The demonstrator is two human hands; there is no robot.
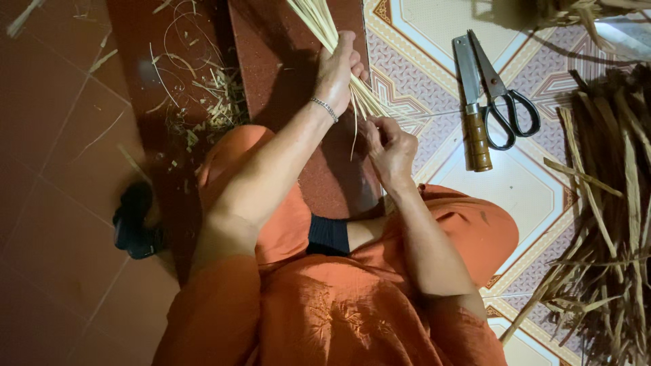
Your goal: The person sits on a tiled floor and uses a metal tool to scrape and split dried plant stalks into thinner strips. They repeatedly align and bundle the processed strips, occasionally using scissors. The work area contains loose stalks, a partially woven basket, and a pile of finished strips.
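Orange-clad knees fill my near view, and past them I see my left hand (337,71) clamped around a straw bundle (319,24) to steady it while my right hand (390,146) pinches loose strands below, with knife (472,102) and scissors (505,102) beside on the floor (522,183).

I sit above a dim red tile floor (54,135) strewn with straw scraps (210,102). To my right the floor turns to pale patterned tiles (529,190), lit more brightly, with a dark red step (298,81) running between.
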